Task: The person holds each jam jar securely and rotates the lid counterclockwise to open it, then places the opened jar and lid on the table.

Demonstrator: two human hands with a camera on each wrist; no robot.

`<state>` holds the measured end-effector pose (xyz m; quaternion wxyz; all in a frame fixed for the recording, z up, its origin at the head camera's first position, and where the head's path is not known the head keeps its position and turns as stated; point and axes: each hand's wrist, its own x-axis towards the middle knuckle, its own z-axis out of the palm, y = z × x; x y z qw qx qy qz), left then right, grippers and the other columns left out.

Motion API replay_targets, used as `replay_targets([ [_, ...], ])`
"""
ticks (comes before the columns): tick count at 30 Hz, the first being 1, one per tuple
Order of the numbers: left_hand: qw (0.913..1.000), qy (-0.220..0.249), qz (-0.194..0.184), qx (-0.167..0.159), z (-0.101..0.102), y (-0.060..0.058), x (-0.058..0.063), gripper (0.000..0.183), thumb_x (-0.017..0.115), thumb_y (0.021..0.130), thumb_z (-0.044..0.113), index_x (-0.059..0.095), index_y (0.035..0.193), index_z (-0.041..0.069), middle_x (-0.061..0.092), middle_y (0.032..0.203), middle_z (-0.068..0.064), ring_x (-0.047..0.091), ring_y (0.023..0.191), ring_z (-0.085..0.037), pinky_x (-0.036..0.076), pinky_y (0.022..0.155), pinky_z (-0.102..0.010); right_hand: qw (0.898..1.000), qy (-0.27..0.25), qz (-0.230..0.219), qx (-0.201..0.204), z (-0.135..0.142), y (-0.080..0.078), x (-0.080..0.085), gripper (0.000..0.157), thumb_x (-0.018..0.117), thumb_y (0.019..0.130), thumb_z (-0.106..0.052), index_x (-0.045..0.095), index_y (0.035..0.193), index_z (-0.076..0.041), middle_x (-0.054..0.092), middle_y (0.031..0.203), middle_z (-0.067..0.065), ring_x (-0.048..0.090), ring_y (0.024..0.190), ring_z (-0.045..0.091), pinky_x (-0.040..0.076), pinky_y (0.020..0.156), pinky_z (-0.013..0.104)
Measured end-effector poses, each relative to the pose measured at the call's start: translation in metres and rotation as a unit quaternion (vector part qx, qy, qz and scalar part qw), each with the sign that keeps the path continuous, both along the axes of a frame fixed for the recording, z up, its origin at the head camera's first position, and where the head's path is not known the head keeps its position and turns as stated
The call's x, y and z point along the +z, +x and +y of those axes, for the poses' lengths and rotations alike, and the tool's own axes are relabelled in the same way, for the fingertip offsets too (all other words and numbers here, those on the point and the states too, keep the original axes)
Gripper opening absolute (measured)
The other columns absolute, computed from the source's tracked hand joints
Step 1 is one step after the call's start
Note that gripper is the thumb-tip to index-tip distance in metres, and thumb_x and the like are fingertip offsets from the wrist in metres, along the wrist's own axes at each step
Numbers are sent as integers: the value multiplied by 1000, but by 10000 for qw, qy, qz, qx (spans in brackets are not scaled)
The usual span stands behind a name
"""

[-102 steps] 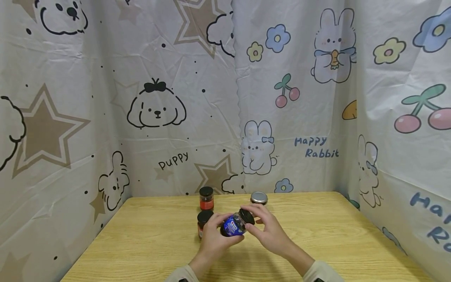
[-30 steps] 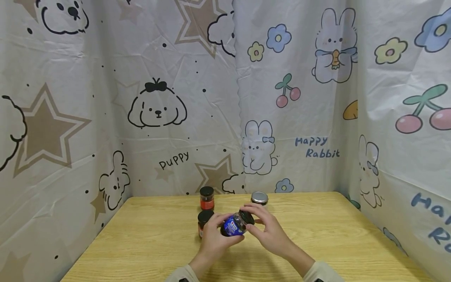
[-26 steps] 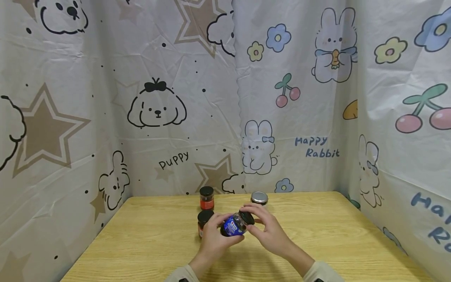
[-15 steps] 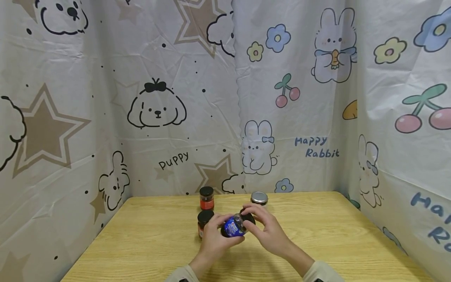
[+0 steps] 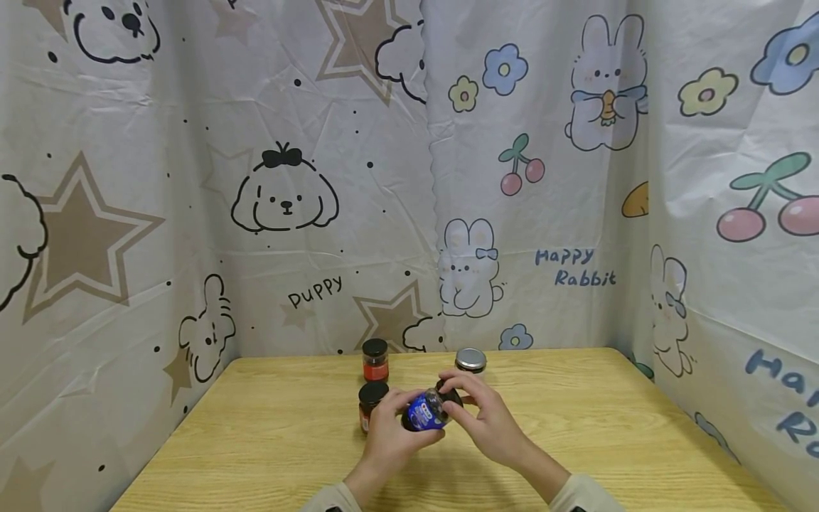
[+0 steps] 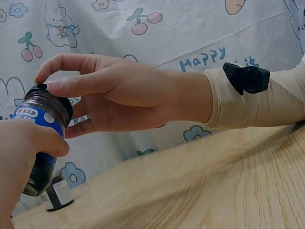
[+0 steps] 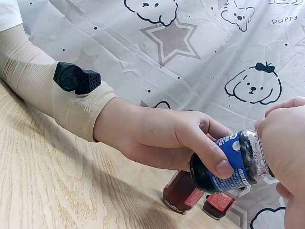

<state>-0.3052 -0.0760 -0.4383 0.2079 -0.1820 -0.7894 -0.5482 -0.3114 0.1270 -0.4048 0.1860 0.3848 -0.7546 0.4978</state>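
Note:
A glass jar with a blue label (image 5: 424, 412) is held tilted above the table, its black lid end pointing up and to the right. My left hand (image 5: 392, 432) grips its body, thumb and fingers on either side of the label. Fingers and thumb of my right hand (image 5: 489, 419) pinch the black lid (image 5: 451, 393). The right wrist view shows the jar's clear neck (image 7: 257, 155) beside my right hand, which covers most of the lid there. In the left wrist view the lid (image 6: 64, 105) sits at the jar's mouth; whether it is loose I cannot tell.
Two jars with black lids and red labels stand left of the hands, one nearer (image 5: 373, 398) and one farther back (image 5: 375, 360). A silver-lidded jar (image 5: 470, 360) stands behind my right hand. Patterned curtains (image 5: 288, 249) enclose the wooden table (image 5: 269, 441) at the back and sides.
My right thumb and fingers have shifted slightly on the lid, and the lid's visible face has turned a little. The jar stays nearly where it was in my left hand.

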Motion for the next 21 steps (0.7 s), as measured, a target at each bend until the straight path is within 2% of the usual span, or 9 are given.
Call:
replay_targets([
  [5, 10000, 24, 13, -2, 0, 0, -1, 57, 98, 69, 27, 76, 120, 15, 62, 104, 5, 60, 103, -18, 53, 91, -38, 10000, 47, 36, 32, 0, 2, 1, 17, 65, 102, -7, 65, 119, -12, 59, 139, 8, 54, 129, 31, 55, 92, 48],
  [13, 10000, 1, 58, 65, 0, 0, -1, 57, 99, 69, 28, 77, 120, 15, 62, 103, 5, 61, 102, -18, 54, 90, -38, 9999, 120, 31, -38, 1, 3, 2, 39, 66, 101, -6, 60, 140, -11, 55, 143, 11, 57, 129, 35, 54, 94, 53],
  [21, 9998, -35, 124, 124, -1, -1, -1, 58, 99, 67, 29, 77, 119, 16, 62, 102, 7, 60, 102, -17, 53, 90, -38, 9997, 197, -96, -84, 2, 3, 2, 44, 66, 101, -6, 58, 144, -11, 56, 144, 10, 53, 131, 33, 53, 97, 51],
])
